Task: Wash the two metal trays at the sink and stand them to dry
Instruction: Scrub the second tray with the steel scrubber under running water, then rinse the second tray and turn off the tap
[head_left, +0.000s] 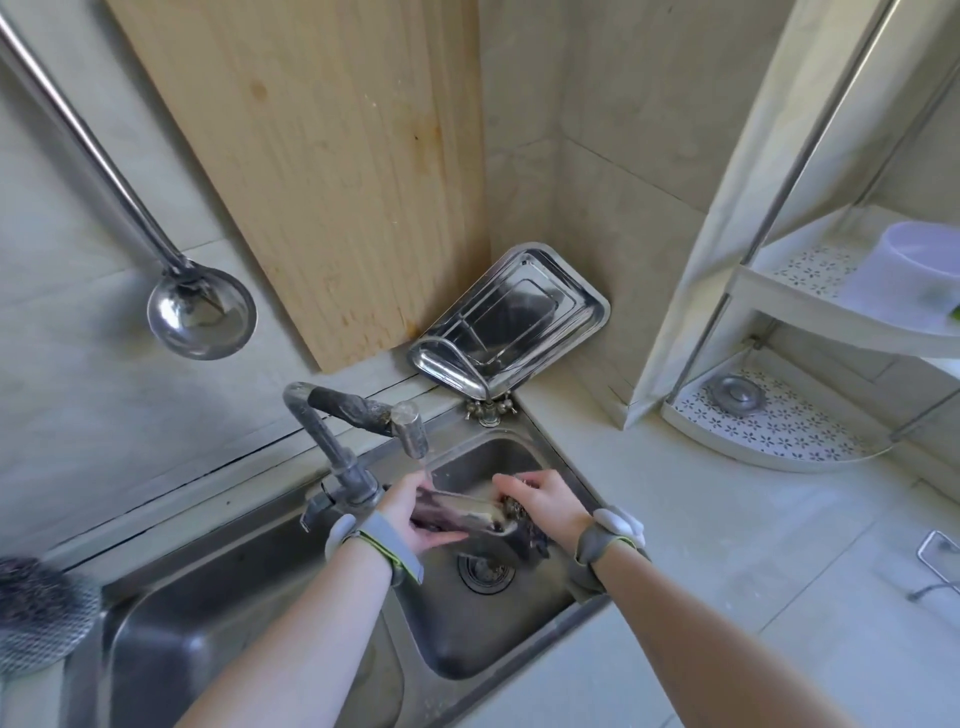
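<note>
One metal tray (511, 317) stands tilted against the corner wall behind the sink. A second metal tray (467, 506) is held over the right sink basin (483, 639), under the running faucet (410, 428). My left hand (415, 514) grips its left end. My right hand (540, 499) presses a dark scouring pad (514, 506) against its right end. Much of this tray is hidden by my hands.
A wooden board (322, 171) leans on the wall and a ladle (200, 312) hangs to its left. A steel wool scrubber (41, 618) sits at the left edge. A corner shelf (779, 415) stands at the right. The left basin (249, 649) lies beside the right one.
</note>
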